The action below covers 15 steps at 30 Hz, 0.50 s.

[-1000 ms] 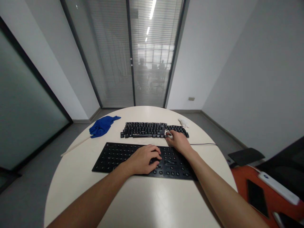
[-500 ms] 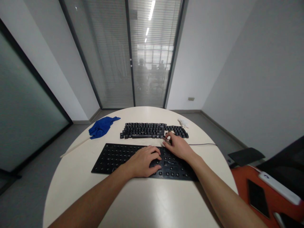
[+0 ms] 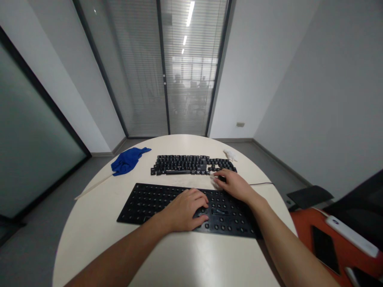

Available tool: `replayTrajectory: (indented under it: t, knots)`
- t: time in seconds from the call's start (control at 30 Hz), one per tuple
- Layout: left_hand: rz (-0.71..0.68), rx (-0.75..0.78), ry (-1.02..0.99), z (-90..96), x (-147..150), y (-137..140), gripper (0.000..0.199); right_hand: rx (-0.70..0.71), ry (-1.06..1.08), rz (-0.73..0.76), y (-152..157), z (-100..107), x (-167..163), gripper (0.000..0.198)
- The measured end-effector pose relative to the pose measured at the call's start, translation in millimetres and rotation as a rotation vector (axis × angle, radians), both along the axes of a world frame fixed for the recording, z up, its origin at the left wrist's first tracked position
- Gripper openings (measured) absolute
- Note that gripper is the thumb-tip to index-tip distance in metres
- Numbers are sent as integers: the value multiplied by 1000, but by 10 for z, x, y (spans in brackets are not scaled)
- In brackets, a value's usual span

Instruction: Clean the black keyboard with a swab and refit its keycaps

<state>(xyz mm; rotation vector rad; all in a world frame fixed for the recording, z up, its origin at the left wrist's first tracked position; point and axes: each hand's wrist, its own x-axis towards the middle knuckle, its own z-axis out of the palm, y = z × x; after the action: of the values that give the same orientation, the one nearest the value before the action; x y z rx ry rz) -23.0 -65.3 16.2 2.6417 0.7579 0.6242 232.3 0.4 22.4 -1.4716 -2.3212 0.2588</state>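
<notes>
The left hand (image 3: 189, 209) lies on the keyboard base (image 3: 140, 203), thumb spread, likely steadying it; just beyond it, the right hand (image 3: 235, 184) pinches a small blurred object (image 3: 212, 175) near keycaps (image 3: 179, 164) presumably rowed to keep order.

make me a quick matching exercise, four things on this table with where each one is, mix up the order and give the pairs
Things
1. blue cloth
2. keyboard base
3. black keycaps
4. crumpled white wad

Places
A. under the left hand
B. near the far rim of the table, right of centre
C. set out in rows on the tabletop
D. at one end of a pale stick

Pairs: 1-D, 2-A, 3-C, 4-B
</notes>
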Motion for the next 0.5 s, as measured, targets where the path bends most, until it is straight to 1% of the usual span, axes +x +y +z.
replayTrajectory:
  t: [0.13, 0.23, 0.33, 0.43, 0.5]
  knots:
    - [1, -8, -5, 10, -4, -3, 21, -36, -67, -129, -16, 7, 123, 26]
    - [-2, -16, -4, 18, -5, -3, 21, -16, -97, -342, -22, 30, 216, 27]
    - [-4, -19, -5, 29, -4, -5, 20, 70, -19, -569, 11, 57, 355, 38]
    - [-5, -23, -14, 32, -6, -7, 19, 113, 37, -707, 87, 31, 554, 40]
    - [-7, -24, -20, 26, -9, -6, 19, 93, 32, -774, 152, -24, 689, 37]
